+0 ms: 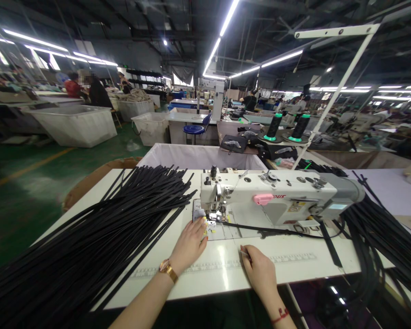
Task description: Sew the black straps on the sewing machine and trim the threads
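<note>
Around me, black straps [130, 219] crowd the table [208, 284] beside the sewing machine [243, 189]; my left hand [189, 243], grip unclear, sits apart from my right hand [261, 272], pinching a slim piece [244, 252].

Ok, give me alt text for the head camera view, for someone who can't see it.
At a white sewing machine, the left hand is by the presser foot; the right hand pinches something slim. Black straps lie heaped on the table at left.
</note>
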The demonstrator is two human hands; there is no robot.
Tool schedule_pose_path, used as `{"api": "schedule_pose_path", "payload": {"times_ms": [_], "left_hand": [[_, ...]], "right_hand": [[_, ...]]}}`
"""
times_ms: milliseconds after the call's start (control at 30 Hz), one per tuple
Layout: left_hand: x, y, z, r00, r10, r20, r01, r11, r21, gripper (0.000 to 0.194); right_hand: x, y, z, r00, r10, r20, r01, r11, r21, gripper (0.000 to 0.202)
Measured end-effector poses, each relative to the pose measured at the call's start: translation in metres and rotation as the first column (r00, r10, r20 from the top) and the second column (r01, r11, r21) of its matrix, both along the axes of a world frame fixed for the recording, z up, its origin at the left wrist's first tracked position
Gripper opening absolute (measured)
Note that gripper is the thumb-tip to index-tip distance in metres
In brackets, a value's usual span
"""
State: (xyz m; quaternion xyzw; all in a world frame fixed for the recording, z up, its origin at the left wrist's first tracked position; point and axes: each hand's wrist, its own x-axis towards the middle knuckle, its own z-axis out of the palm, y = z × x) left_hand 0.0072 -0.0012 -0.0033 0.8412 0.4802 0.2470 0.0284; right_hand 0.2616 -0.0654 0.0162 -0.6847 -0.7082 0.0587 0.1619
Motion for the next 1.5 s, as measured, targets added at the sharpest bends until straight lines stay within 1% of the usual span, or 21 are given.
{"api": "schedule_pose_path", "payload": {"times_ms": [200, 333, 400, 433, 500, 567, 600, 667, 733, 867, 1033, 1167, 1267, 1333, 1367, 1433, 1467, 1500], "left_hand": [[-0.001, 0.0, -0.002, 0.998, 0.022, 0.051, -0.023, 0.999, 0.028, 0.036], [0.0, -0.002, -0.001, 0.998, 0.021, 0.065, -0.023, 0.999, 0.031, 0.033], [0.0, -0.003, 0.0, 0.998, 0.018, 0.066, -0.02, 0.999, 0.034, 0.032], [-0.001, -0.003, 0.0, 0.998, 0.016, 0.065, -0.018, 0.999, 0.036, 0.032], [-0.001, -0.004, 0.001, 0.998, 0.008, 0.057, -0.01, 0.999, 0.035, 0.031], [-0.001, -0.005, 0.001, 0.999, 0.005, 0.047, -0.006, 1.0, 0.03, 0.03], [-0.001, -0.006, 0.002, 0.999, 0.005, 0.043, -0.006, 1.0, 0.027, 0.029], [-0.001, -0.007, 0.002, 0.999, 0.01, 0.043, -0.011, 1.0, 0.024, 0.029], [-0.002, -0.008, 0.003, 0.998, 0.017, 0.053, -0.018, 0.999, 0.026, 0.029], [-0.003, -0.009, 0.002, 0.998, 0.015, 0.062, -0.018, 0.999, 0.035, 0.029], [-0.004, -0.008, -0.001, 0.998, 0.002, 0.058, -0.004, 0.999, 0.034, 0.029], [-0.004, -0.008, -0.003, 0.999, 0.001, 0.051, -0.003, 1.0, 0.021, 0.029], [-0.004, -0.009, -0.003, 0.998, 0.004, 0.057, -0.005, 1.0, 0.028, 0.03], [-0.004, -0.009, -0.003, 0.998, 0.005, 0.059, -0.007, 0.999, 0.035, 0.03], [-0.005, -0.009, -0.003, 0.998, 0.006, 0.059, -0.008, 0.999, 0.038, 0.03], [-0.005, -0.009, -0.003, 0.998, 0.004, 0.055, -0.006, 0.999, 0.042, 0.03], [-0.005, -0.008, -0.003, 0.999, 0.003, 0.053, -0.005, 0.999, 0.044, 0.029], [-0.005, -0.008, -0.004, 0.999, 0.003, 0.053, -0.006, 0.999, 0.045, 0.029]], "right_hand": [[0.002, -0.002, -0.003, 0.999, 0.013, -0.035, -0.013, 1.0, 0.017, 0.018], [0.004, -0.002, 0.0, 0.989, 0.049, -0.139, -0.037, 0.996, 0.086, 0.019], [0.005, 0.004, 0.004, 0.99, 0.057, -0.13, -0.04, 0.991, 0.129, 0.021], [0.007, 0.008, 0.007, 0.995, 0.054, -0.088, -0.041, 0.989, 0.141, 0.023], [0.01, 0.021, 0.013, 0.997, 0.024, 0.075, -0.034, 0.99, 0.14, 0.028], [0.013, 0.036, 0.017, 0.97, -0.003, 0.244, -0.026, 0.993, 0.118, 0.031], [0.015, 0.043, 0.019, 0.954, -0.008, 0.301, -0.026, 0.994, 0.107, 0.029], [0.018, 0.053, 0.021, 0.934, 0.008, 0.358, -0.043, 0.995, 0.09, 0.019], [0.02, 0.056, 0.022, 0.921, 0.043, 0.386, -0.08, 0.994, 0.08, 0.018], [0.024, 0.043, 0.022, 0.897, 0.093, 0.433, -0.134, 0.989, 0.064, 0.023], [0.034, 0.025, 0.023, 0.885, 0.101, 0.455, -0.128, 0.991, 0.027, 0.034], [0.041, 0.029, 0.032, 0.876, 0.158, 0.455, -0.157, 0.987, -0.039, 0.025], [0.039, 0.034, 0.044, 0.887, 0.183, 0.424, -0.169, 0.983, -0.071, 0.026], [0.029, 0.029, 0.052, 0.903, 0.188, 0.385, -0.166, 0.982, -0.09, 0.025], [0.021, 0.022, 0.055, 0.912, 0.193, 0.362, -0.166, 0.981, -0.103, 0.024], [-0.003, -0.004, 0.061, 0.931, 0.234, 0.279, -0.2, 0.969, -0.145, 0.02], [-0.018, -0.022, 0.063, 0.935, 0.279, 0.22, -0.244, 0.954, -0.175, 0.016], [-0.033, -0.042, 0.064, 0.931, 0.354, 0.092, -0.33, 0.921, -0.207, 0.015]]}}
